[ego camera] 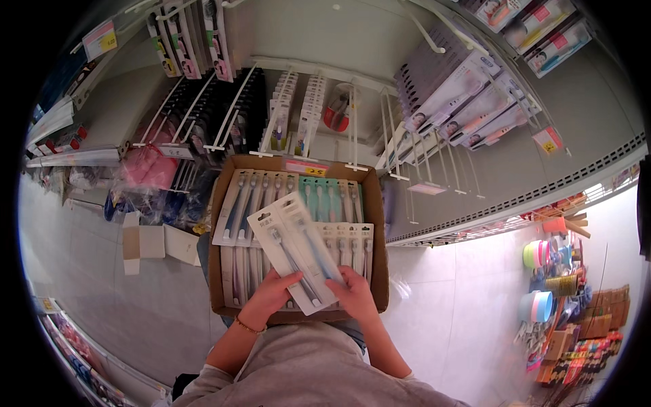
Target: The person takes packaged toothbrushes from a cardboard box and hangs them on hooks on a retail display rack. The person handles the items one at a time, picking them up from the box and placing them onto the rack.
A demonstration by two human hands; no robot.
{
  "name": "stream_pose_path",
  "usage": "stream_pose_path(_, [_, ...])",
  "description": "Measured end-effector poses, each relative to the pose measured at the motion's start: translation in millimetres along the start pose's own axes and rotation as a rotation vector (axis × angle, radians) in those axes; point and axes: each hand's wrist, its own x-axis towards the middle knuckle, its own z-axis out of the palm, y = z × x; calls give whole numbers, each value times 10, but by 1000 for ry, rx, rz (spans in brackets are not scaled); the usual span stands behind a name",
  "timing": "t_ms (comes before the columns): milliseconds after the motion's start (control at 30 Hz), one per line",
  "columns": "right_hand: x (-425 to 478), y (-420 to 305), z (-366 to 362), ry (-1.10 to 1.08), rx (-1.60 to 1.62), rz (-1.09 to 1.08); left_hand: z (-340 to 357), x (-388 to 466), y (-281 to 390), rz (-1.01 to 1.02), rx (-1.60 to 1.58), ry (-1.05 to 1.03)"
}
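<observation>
Over an open cardboard box [382,244], my left hand [274,291] grips the lower left edge of a toothbrush blister pack [277,246] with a dark-handled brush. My right hand [353,289] grips the lower right of another toothbrush pack [313,241], slightly blurred, with a blue brush. Both packs lean left at the top and lie side by side, the line between them hard to make out. Rows of packed toothbrushes [244,203] fill the box beneath, most on pale cards, with several on teal cards [319,196]. The held packs hide part of them.
Wire display hooks [353,132] stick out from the shelf panel just beyond the box. Black toothbrush packs [244,112] hang at left and pale lilac packs [447,96] at right. An opened white carton [163,241] lies on the tiled floor [432,305]. Plastic buckets [536,306] stand far right.
</observation>
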Motion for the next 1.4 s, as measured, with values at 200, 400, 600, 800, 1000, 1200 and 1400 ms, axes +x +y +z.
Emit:
stream_pose_path(200, [112, 309, -428, 466, 582, 32, 109, -18, 124, -28, 23, -53])
stream_pose_path(400, [135, 331, -843, 700, 652, -126, 104, -19, 122, -19, 22, -62])
stream_pose_path(600, [146, 357, -905, 676, 572, -132, 137, -31, 144, -25, 40, -47])
stream_pose_path(800, [282, 522, -1114, 681, 426, -27, 162, -45, 162, -36, 80, -36])
stream_pose_path(1000, [529, 846, -1333, 816, 614, 158, 174, -55, 171, -36, 82, -34])
stream_pose_path(1200, [1018, 1179, -1477, 796, 823, 259, 113, -28, 134, -42, 29, -56])
stream_pose_path(1400, [1566, 1175, -1690, 625, 609, -52, 113, -36, 136, -49, 27, -75])
